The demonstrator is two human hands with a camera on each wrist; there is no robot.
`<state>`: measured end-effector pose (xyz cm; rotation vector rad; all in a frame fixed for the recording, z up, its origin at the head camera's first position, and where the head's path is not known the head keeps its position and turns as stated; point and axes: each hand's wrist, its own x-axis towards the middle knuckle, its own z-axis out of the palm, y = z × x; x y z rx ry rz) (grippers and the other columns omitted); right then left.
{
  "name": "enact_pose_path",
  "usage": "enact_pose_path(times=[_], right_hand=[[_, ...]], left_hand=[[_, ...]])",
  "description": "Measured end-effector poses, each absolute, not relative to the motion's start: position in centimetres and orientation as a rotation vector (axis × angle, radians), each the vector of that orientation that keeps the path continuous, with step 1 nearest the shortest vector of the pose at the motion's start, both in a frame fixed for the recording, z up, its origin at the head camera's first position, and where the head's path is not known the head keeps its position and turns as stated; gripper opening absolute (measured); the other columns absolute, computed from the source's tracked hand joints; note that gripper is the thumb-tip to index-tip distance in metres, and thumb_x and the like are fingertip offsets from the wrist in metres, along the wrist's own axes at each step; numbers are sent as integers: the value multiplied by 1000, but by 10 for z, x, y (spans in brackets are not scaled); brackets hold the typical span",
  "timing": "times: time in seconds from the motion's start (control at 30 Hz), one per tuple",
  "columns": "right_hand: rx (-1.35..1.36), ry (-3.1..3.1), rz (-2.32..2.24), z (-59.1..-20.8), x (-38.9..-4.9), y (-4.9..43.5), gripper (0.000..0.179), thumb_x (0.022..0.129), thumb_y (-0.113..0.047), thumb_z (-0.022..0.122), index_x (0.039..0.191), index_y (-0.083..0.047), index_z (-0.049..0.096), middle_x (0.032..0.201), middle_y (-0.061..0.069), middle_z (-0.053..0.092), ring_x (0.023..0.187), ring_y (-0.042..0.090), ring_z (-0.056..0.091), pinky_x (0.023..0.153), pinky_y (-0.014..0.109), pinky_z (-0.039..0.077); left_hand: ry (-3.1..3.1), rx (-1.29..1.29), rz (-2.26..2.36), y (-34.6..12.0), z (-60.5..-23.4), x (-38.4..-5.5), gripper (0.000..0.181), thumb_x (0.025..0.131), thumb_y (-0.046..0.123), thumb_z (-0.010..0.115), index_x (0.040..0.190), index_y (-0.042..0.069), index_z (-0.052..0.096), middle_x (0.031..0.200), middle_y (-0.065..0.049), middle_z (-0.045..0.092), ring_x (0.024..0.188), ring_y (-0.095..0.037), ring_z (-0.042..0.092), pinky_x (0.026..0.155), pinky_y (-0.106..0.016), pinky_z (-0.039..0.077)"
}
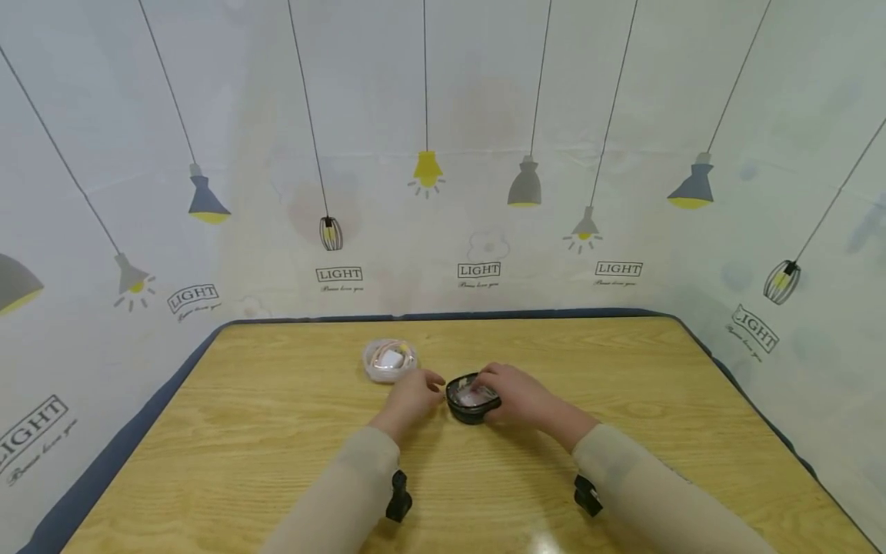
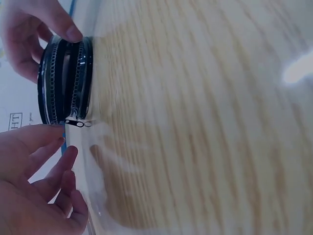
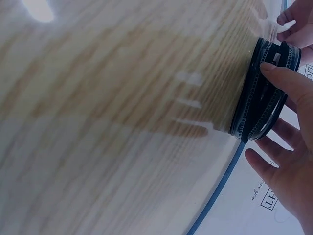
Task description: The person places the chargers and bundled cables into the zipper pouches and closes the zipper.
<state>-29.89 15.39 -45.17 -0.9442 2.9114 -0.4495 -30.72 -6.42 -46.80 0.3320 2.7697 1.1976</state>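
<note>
A small round black zip case [image 1: 471, 415] with a clear top sits on the wooden table. My right hand [image 1: 521, 396] grips its right side, the thumb [image 3: 281, 78] against the zipped wall and fingers over the top. In the left wrist view the zip pull [image 2: 78, 124] sticks out at the case's near end. Beside that end is my left hand [image 2: 36, 181], its fingers loosely bent and nothing seen between them. What lies under the case's clear top is too blurred to name.
Behind my left hand stands a clear round plastic container [image 1: 374, 374] with a white block and pale cable-like loops inside. The table [image 1: 277, 431] meets a lamp-patterned cloth backdrop [image 1: 388, 231] at the back and sides. A small black device sits at each wrist.
</note>
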Motion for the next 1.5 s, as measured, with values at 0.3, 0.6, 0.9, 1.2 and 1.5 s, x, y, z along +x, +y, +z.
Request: enact_pose_path(times=[0.3, 0.6, 0.9, 1.2, 1.5], right_hand=[[-963, 2908, -447, -448, -296, 153, 43, 78, -16, 83, 117, -12, 66, 123, 9, 57, 114, 29, 54, 96, 45, 45], [-989, 2948, -266, -448, -295, 150, 48, 81, -27, 81, 125, -19, 63, 126, 7, 57, 113, 28, 56, 93, 45, 47], [-1043, 2953, -269, -443, -293, 146, 40, 79, -21, 83, 116, -15, 69, 114, 5, 57, 104, 23, 56, 89, 41, 48], [-986, 2953, -162, -443, -298, 143, 37, 78, -23, 83, 114, -19, 73, 92, -4, 54, 79, 12, 52, 70, 30, 47], [-917, 2931, -148, -436, -295, 139, 36, 80, -24, 81, 115, -20, 74, 85, -4, 51, 70, 11, 46, 61, 29, 42]], left_hand=[[2881, 292, 983, -53, -467, -308, 19, 83, 5, 66, 100, 8, 75, 100, -5, 70, 97, -24, 62, 84, -43, 50], [2944, 298, 903, -50, -465, -305, 8, 85, 10, 68, 90, 7, 74, 90, -5, 69, 87, -23, 62, 79, -42, 49], [2993, 318, 808, -50, -466, -305, 5, 86, 12, 67, 85, 10, 72, 87, -3, 67, 84, -22, 60, 79, -43, 48], [3031, 397, 724, -52, -466, -305, 7, 91, 14, 66, 89, 11, 72, 93, -3, 69, 91, -26, 61, 82, -51, 47], [3051, 439, 650, -54, -465, -305, 10, 88, 7, 62, 84, 10, 71, 89, -2, 68, 85, -23, 61, 77, -48, 50]])
